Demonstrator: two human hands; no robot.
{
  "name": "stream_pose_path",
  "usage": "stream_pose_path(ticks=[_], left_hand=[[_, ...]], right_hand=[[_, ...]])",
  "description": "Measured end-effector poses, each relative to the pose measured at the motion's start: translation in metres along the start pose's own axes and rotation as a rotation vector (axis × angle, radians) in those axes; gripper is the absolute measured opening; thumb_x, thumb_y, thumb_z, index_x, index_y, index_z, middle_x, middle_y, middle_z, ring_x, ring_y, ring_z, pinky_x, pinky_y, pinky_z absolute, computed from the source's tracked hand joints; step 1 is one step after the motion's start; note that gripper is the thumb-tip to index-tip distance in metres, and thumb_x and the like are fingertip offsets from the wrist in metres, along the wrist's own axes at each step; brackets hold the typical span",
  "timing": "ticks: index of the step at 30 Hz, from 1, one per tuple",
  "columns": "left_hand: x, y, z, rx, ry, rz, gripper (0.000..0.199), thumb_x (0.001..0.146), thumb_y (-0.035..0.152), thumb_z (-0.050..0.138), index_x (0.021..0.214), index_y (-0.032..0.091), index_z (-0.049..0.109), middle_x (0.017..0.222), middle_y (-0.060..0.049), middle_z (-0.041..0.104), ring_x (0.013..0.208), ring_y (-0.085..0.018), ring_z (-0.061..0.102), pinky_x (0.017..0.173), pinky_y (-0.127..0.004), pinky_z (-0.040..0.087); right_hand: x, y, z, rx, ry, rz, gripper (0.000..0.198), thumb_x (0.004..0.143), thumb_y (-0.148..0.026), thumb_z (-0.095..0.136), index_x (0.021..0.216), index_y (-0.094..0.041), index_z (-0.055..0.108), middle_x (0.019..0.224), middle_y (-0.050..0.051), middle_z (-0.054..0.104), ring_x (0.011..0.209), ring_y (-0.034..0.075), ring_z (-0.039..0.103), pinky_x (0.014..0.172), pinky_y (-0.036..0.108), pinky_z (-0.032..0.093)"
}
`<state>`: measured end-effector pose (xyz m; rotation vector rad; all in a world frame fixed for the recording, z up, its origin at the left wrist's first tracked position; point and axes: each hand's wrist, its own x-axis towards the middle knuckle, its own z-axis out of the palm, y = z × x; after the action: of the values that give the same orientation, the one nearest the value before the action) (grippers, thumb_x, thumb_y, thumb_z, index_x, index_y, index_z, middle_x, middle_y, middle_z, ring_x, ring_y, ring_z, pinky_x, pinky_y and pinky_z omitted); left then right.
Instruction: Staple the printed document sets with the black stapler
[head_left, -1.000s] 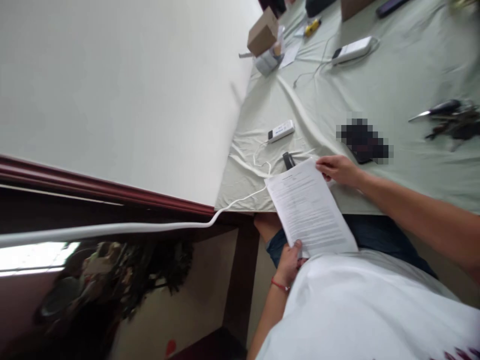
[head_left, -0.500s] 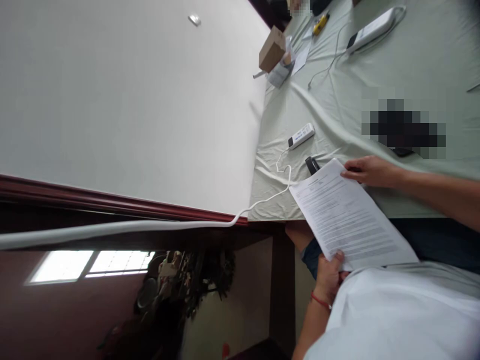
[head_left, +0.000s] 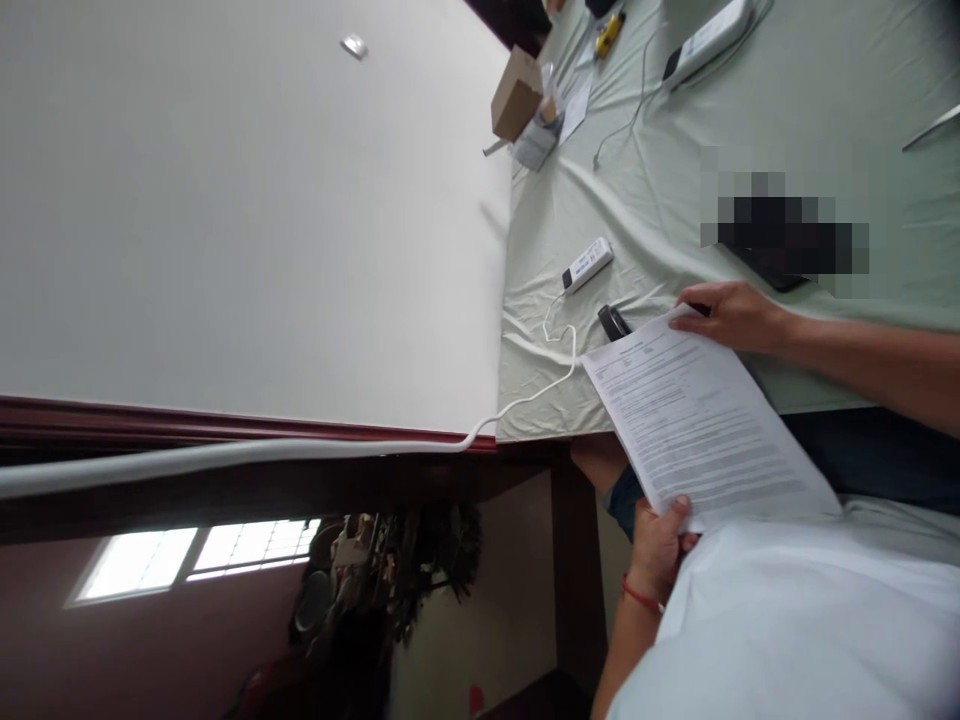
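Observation:
A stapled-looking or loose printed sheet of paper [head_left: 697, 420] slants over my lap and the edge of the cloth-covered table [head_left: 645, 210]. Its text is too small to read. My left hand [head_left: 661, 540], with a red string bracelet at the wrist, pinches the lower left edge, thumb on top. At the upper right edge my right hand [head_left: 724, 315] grips the paper between thumb and fingers. Just beyond the paper's top edge lies a black loop-shaped object [head_left: 615, 322]. A blurred-out dark item [head_left: 787, 230] sits beyond my right hand.
A white oblong device [head_left: 589, 265] with a cable lies near the paper; a larger one [head_left: 709, 42] is farther off. A cardboard box [head_left: 517, 95], a small yellow object [head_left: 609, 35] and papers [head_left: 576, 108] are at the far side. A white cable [head_left: 300, 452] crosses the left.
The camera view has shifted slightly, so the table items appear a little higher and farther left. My right hand has moved slightly up and left in view. Both hands keep hold of the paper.

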<state>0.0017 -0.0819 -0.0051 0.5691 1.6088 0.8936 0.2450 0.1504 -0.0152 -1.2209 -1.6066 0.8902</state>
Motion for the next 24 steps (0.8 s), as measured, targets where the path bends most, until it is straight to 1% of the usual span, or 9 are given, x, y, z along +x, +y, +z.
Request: stream_pose_path(ticks=[3, 8, 12, 14, 16, 18, 20, 22, 24], left_hand=[[-0.001, 0.002, 0.002, -0.060, 0.021, -0.041, 0.068, 0.047, 0.043, 0.099, 0.103, 0.012, 0.076, 0.086, -0.008, 0.073, 0.048, -0.004, 0.045, 0.037, -0.018, 0.024], [0.001, 0.003, 0.002, -0.111, 0.052, -0.089, 0.069, 0.040, 0.035, 0.101, 0.100, 0.013, 0.074, 0.088, -0.008, 0.074, 0.050, -0.005, 0.046, 0.037, -0.017, 0.021], [0.004, 0.002, 0.001, -0.166, 0.078, -0.116, 0.061, 0.040, 0.027, 0.100, 0.092, 0.012, 0.073, 0.086, -0.006, 0.072, 0.051, -0.004, 0.048, 0.037, -0.016, 0.019], [0.004, 0.001, -0.001, -0.196, 0.094, -0.120, 0.056, 0.041, 0.022, 0.098, 0.090, 0.013, 0.073, 0.086, -0.006, 0.071, 0.053, -0.005, 0.050, 0.037, -0.015, 0.020], [0.003, 0.001, -0.003, -0.214, 0.109, -0.127, 0.049, 0.047, 0.020, 0.095, 0.090, 0.014, 0.074, 0.089, -0.007, 0.073, 0.053, -0.005, 0.048, 0.038, -0.016, 0.021], [0.001, 0.001, -0.004, -0.217, 0.141, -0.148, 0.039, 0.054, 0.021, 0.091, 0.089, 0.015, 0.075, 0.091, -0.008, 0.074, 0.050, -0.004, 0.043, 0.039, -0.017, 0.021], [0.000, 0.001, -0.005, -0.200, 0.169, -0.155, 0.033, 0.058, 0.020, 0.088, 0.089, 0.017, 0.076, 0.096, -0.007, 0.076, 0.050, -0.004, 0.042, 0.040, -0.019, 0.023], [-0.001, 0.002, -0.005, -0.165, 0.178, -0.140, 0.034, 0.060, 0.025, 0.089, 0.091, 0.020, 0.077, 0.103, -0.008, 0.079, 0.058, -0.011, 0.055, 0.042, -0.022, 0.034], [-0.001, 0.002, -0.005, -0.128, 0.165, -0.109, 0.038, 0.067, 0.043, 0.086, 0.098, 0.023, 0.078, 0.110, -0.011, 0.080, 0.080, -0.024, 0.070, 0.055, -0.030, 0.052]], right_hand=[[-0.003, -0.001, 0.003, -0.099, 0.029, -0.120, 0.032, 0.094, -0.049, 0.055, 0.083, -0.022, 0.069, 0.086, 0.008, 0.065, 0.077, 0.021, 0.059, 0.075, 0.037, 0.043], [-0.008, -0.007, 0.006, -0.105, 0.116, -0.231, 0.036, 0.098, -0.046, 0.052, 0.110, -0.026, 0.080, 0.103, 0.009, 0.073, 0.082, 0.023, 0.064, 0.079, 0.039, 0.048], [-0.009, -0.014, 0.002, -0.042, 0.159, -0.375, 0.037, 0.100, -0.051, 0.055, 0.094, -0.029, 0.085, 0.112, 0.011, 0.075, 0.094, 0.026, 0.062, 0.090, 0.043, 0.049], [-0.008, -0.016, -0.001, 0.020, 0.121, -0.432, 0.036, 0.098, -0.054, 0.061, 0.091, -0.030, 0.086, 0.115, 0.011, 0.075, 0.096, 0.026, 0.061, 0.094, 0.044, 0.048], [-0.007, -0.018, -0.003, 0.137, -0.112, -0.447, 0.035, 0.095, -0.057, 0.066, 0.095, -0.031, 0.088, 0.109, 0.010, 0.076, 0.091, 0.024, 0.062, 0.088, 0.041, 0.050], [-0.009, -0.022, -0.005, 0.292, -0.485, -0.415, 0.037, 0.090, -0.061, 0.072, 0.097, -0.028, 0.088, 0.099, 0.009, 0.077, 0.082, 0.021, 0.066, 0.077, 0.036, 0.051], [-0.012, -0.030, -0.009, 0.427, -0.874, -0.320, 0.040, 0.081, -0.062, 0.082, 0.092, -0.024, 0.087, 0.090, 0.007, 0.077, 0.075, 0.019, 0.068, 0.070, 0.031, 0.051], [-0.018, -0.039, -0.014, 0.494, -1.202, -0.200, 0.041, 0.069, -0.060, 0.092, 0.081, -0.021, 0.085, 0.081, 0.007, 0.077, 0.073, 0.019, 0.070, 0.069, 0.029, 0.051], [-0.024, -0.047, -0.020, 0.492, -1.431, -0.116, 0.042, 0.065, -0.058, 0.095, 0.077, -0.020, 0.085, 0.076, 0.008, 0.077, 0.071, 0.018, 0.070, 0.068, 0.029, 0.049]])
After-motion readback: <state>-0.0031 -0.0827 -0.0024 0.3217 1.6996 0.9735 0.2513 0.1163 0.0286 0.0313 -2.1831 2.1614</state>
